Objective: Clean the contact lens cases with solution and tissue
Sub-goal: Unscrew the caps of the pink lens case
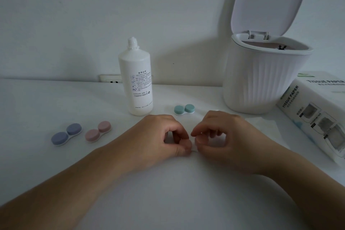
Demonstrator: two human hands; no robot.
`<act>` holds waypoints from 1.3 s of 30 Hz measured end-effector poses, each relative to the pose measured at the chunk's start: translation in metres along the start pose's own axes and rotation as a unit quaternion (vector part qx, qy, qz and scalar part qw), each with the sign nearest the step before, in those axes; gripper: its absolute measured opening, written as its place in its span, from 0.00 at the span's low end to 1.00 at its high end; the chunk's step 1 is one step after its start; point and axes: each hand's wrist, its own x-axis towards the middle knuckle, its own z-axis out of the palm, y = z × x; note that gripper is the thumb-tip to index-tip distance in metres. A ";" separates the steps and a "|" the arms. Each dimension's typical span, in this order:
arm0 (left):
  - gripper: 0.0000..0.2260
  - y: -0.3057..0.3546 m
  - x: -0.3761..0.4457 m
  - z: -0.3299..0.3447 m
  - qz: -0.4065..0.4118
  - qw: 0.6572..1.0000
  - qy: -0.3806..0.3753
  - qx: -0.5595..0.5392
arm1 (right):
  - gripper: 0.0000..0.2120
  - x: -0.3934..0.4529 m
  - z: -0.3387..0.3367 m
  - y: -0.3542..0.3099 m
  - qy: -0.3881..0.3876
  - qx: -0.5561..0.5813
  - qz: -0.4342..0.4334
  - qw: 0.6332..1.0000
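Note:
Three closed contact lens cases lie on the white table: a blue one [66,134] and a pink one [98,131] at the left, a teal one [184,110] behind my hands. The white solution bottle [136,78] stands uncapped behind my left hand. My left hand [162,136] and my right hand [222,137] meet at the table's middle with fingers curled. Both pinch a small white fold between thumb and fingers. It looks like part of a thin white tissue [261,125] that lies flat beneath them and is hard to make out against the table.
A white ribbed bin [261,84] with its lid up stands at the back right. A tissue paper box [315,117] lies on its side at the right edge. A wall socket [110,78] sits behind the bottle.

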 end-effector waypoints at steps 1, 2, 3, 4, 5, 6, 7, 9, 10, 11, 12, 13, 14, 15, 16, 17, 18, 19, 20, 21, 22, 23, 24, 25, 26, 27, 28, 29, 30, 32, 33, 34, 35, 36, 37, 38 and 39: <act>0.08 0.000 0.000 0.000 0.001 1.000 -0.003 0.002 | 0.08 0.000 -0.001 0.000 0.013 0.015 0.004 1.000; 0.08 0.000 0.000 0.000 0.000 1.000 -0.005 0.003 | 0.09 0.000 -0.003 0.001 0.030 0.030 0.011 0.999; 0.08 0.000 0.000 0.000 -0.001 1.000 -0.006 0.002 | 0.10 0.000 -0.004 0.002 0.047 0.043 0.021 0.998; 0.08 0.000 0.000 0.000 -0.002 1.000 -0.007 0.001 | 0.10 0.000 -0.005 0.003 0.063 0.053 0.034 0.996; 0.07 0.000 0.000 0.000 -0.004 1.000 -0.006 -0.002 | 0.10 0.000 -0.006 0.005 0.077 0.057 0.048 0.994; 0.07 0.000 0.000 0.000 -0.005 1.000 -0.005 -0.004 | 0.08 0.001 -0.007 0.007 0.091 0.057 0.062 0.992; 0.07 0.000 0.000 0.000 -0.005 1.000 -0.005 -0.008 | 0.06 0.002 -0.007 0.009 0.103 0.054 0.077 0.990; 0.07 0.001 -0.001 0.000 -0.004 1.000 -0.005 -0.016 | 0.06 0.004 -0.006 0.014 0.117 0.049 0.105 0.986; 0.07 0.001 0.000 -0.001 -0.004 1.000 -0.006 -0.017 | 0.06 0.004 -0.006 0.017 0.117 0.040 0.116 0.985; 0.07 0.002 0.000 -0.001 -0.004 1.000 -0.007 -0.018 | 0.06 0.004 -0.005 0.019 0.112 0.023 0.123 0.986; 0.07 0.002 0.000 -0.001 -0.004 1.000 -0.008 -0.018 | 0.06 0.004 -0.004 0.019 0.103 0.003 0.125 0.987; 0.07 0.002 0.000 -0.001 -0.004 1.000 -0.008 -0.018 | 0.05 0.003 -0.003 0.019 0.093 -0.020 0.124 0.988; 0.07 0.003 -0.001 -0.001 -0.003 1.000 -0.008 -0.017 | 0.05 0.002 -0.003 0.018 0.083 -0.040 0.120 0.988; 0.07 0.003 -0.001 -0.001 -0.002 1.000 -0.008 -0.016 | 0.07 0.002 -0.003 0.017 0.073 -0.055 0.114 0.989; 0.07 0.003 -0.001 -0.001 -0.003 1.000 -0.008 -0.015 | 0.09 0.001 -0.003 0.017 0.059 -0.066 0.106 0.990; 0.07 0.003 -0.001 -0.001 -0.003 1.000 -0.007 -0.014 | 0.11 0.001 -0.004 0.016 0.043 -0.075 0.099 0.991; 0.07 0.004 -0.001 -0.001 -0.003 1.000 -0.007 -0.012 | 0.13 0.001 -0.005 0.017 0.028 -0.084 0.094 0.992; 0.07 0.004 -0.001 -0.001 -0.003 1.000 -0.007 -0.011 | 0.15 0.001 -0.006 0.016 0.018 -0.094 0.089 0.991; 0.07 0.004 -0.001 -0.001 -0.003 1.000 -0.007 -0.012 | 0.15 0.001 -0.006 0.016 0.016 -0.103 0.083 0.991; 0.07 0.004 -0.001 -0.002 -0.002 1.000 -0.009 -0.013 | 0.15 0.001 -0.006 0.016 0.018 -0.109 0.073 0.991; 0.07 0.004 -0.001 -0.002 -0.002 1.000 -0.010 -0.014 | 0.14 0.002 -0.005 0.016 0.023 -0.109 0.059 0.992; 0.07 0.004 -0.001 -0.002 -0.003 1.000 -0.011 -0.014 | 0.13 0.002 -0.005 0.015 0.031 -0.106 0.041 0.993; 0.07 0.004 -0.001 -0.002 -0.005 1.000 -0.011 -0.014 | 0.11 0.002 -0.005 0.015 0.040 -0.102 0.026 0.994; 0.07 0.003 -0.002 -0.002 -0.007 1.000 -0.011 -0.013 | 0.09 0.002 -0.006 0.014 0.045 -0.094 0.018 0.994; 0.07 0.003 -0.002 -0.002 -0.009 1.000 -0.010 -0.013 | 0.09 0.001 -0.008 0.013 0.041 -0.077 0.016 0.996; 0.07 0.003 -0.002 -0.002 -0.010 1.000 -0.011 -0.012 | 0.09 0.000 -0.009 0.011 0.028 -0.052 0.017 0.998; 0.08 0.003 -0.002 -0.002 -0.010 1.000 -0.011 -0.010 | 0.10 0.000 -0.009 0.011 0.009 -0.030 0.020 0.999; 0.08 0.003 -0.002 -0.002 -0.009 1.000 -0.011 -0.008 | 0.11 -0.001 -0.009 0.010 -0.012 -0.018 0.027 0.999; 0.08 0.003 -0.001 -0.002 -0.008 1.000 -0.010 -0.006 | 0.12 -0.001 -0.007 0.010 -0.032 -0.019 0.036 0.999; 0.07 0.005 -0.001 -0.002 -0.005 1.000 -0.006 -0.007 | 0.13 0.000 -0.005 0.011 -0.053 -0.028 0.051 0.997; 0.07 0.005 -0.002 -0.002 -0.004 1.000 -0.005 -0.008 | 0.12 0.000 -0.004 0.011 -0.054 -0.025 0.058 0.997; 0.07 0.006 -0.002 -0.002 -0.004 1.000 -0.005 -0.011 | 0.10 0.000 -0.004 0.011 -0.053 -0.016 0.064 0.996; 0.06 0.007 -0.003 -0.002 -0.003 1.000 -0.006 -0.013 | 0.09 0.000 -0.004 0.012 -0.051 -0.007 0.069 0.996; 0.07 0.007 -0.003 -0.003 -0.001 1.000 -0.008 -0.013 | 0.09 0.000 -0.003 0.012 -0.051 0.002 0.072 0.996; 0.08 0.007 -0.004 -0.003 0.002 1.000 -0.012 -0.012 | 0.09 0.000 -0.003 0.012 -0.051 0.010 0.075 0.996; 0.09 0.007 -0.004 -0.003 0.005 1.000 -0.017 -0.010 | 0.09 0.000 -0.003 0.013 -0.050 0.018 0.078 0.996; 0.10 0.007 -0.004 -0.003 0.008 1.000 -0.022 -0.007 | 0.09 0.000 -0.003 0.013 -0.049 0.025 0.081 0.995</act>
